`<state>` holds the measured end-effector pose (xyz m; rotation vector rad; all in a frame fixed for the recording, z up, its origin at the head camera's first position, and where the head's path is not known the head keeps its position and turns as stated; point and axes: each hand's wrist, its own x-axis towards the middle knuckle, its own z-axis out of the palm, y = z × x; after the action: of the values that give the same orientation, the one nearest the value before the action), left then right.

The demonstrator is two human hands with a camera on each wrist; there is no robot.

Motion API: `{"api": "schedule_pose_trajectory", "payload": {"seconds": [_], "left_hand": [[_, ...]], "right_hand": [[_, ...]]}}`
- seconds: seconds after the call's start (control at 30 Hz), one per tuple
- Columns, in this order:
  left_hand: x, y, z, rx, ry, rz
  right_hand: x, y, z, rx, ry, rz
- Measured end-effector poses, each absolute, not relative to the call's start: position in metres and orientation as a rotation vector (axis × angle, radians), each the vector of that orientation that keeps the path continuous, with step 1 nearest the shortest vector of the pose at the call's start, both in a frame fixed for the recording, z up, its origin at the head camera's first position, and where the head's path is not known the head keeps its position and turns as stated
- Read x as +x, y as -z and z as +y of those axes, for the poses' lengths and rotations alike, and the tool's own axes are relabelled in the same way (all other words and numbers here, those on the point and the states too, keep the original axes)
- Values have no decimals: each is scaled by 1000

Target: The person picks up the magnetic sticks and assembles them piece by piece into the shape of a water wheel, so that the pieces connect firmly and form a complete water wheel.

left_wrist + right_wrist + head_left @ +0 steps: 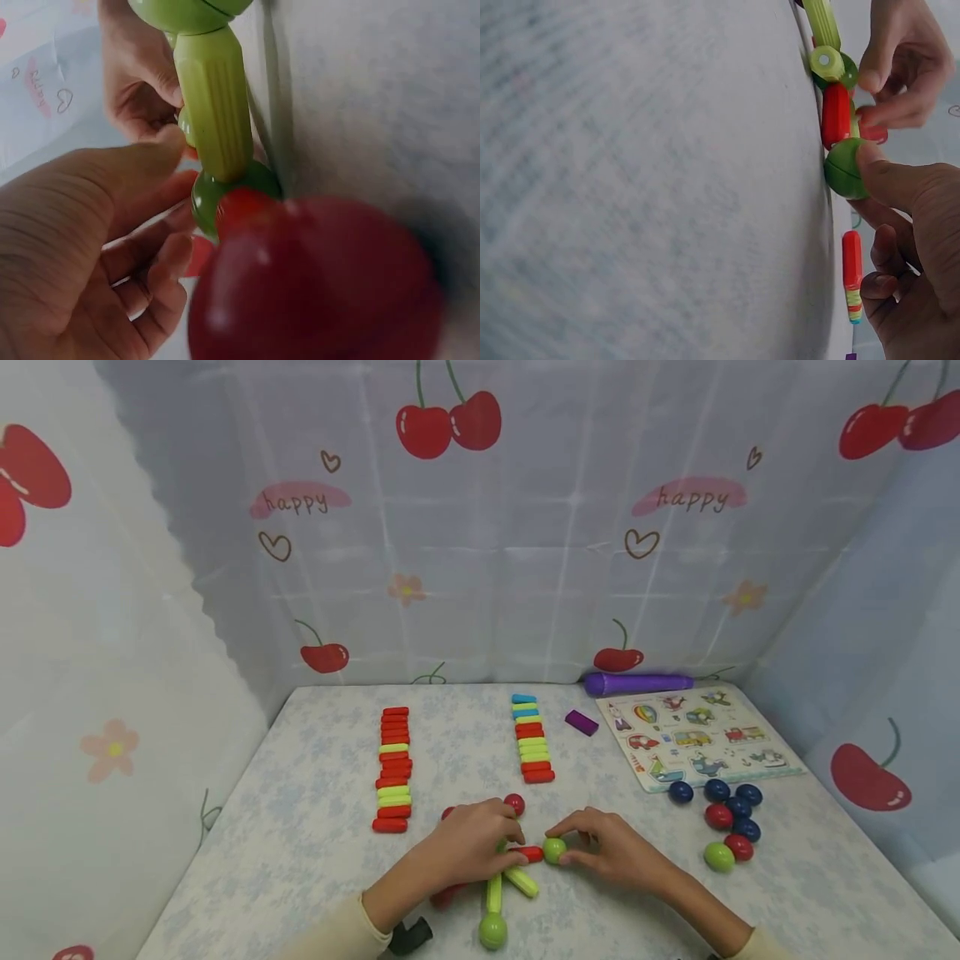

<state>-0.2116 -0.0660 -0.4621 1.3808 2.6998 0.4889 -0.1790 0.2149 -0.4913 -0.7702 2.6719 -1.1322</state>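
A small build of sticks and balls lies at the near middle of the bench (pixel 300 843), at about 6 o'clock from the two rows of sticks; its short red stick (pixel 531 853) is smooth and glossy with rounded ends, and meets a glossy green ball (pixel 554 850) at its 3 o'clock end; the right hand (pixel 611 847) pinches that green ball between thumb and fingertips, thumb pad lying over it in the right wrist view; the left hand (pixel 468 847) is curled over the hub of the build, its fingers holding the red stick's other end; two ribbed yellow-green sticks (pixel 510 885) fan out from the hub toward 5 and 6 o'clock, the longer ending in a second green ball (pixel 492 931); a red ball (pixel 514 804) sits just behind the left hand at 12 o'clock.

At 3 o'clock, well apart, a cluster of blue, red and green balls (pixel 723 822) lies beside a picture puzzle board (pixel 697 735) showing vehicles, its small lettering too fine to read; a purple marker (pixel 637 682) rests at the bench's far edge; the cherry-print curtain (pixel 480 527) behind carries the word "happy" twice.
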Motion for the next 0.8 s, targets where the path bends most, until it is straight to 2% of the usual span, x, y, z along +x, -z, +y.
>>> {"api": "schedule_pose_trajectory", "payload": {"seconds": [0.37, 0.8], "left_hand": [[-211, 465, -42, 1279, -385, 2673], [-220, 461, -73, 1228, -474, 2654]], "right_hand": [[-179, 495, 213, -769, 1152, 2652], [-186, 491, 215, -760, 1092, 2699]]}}
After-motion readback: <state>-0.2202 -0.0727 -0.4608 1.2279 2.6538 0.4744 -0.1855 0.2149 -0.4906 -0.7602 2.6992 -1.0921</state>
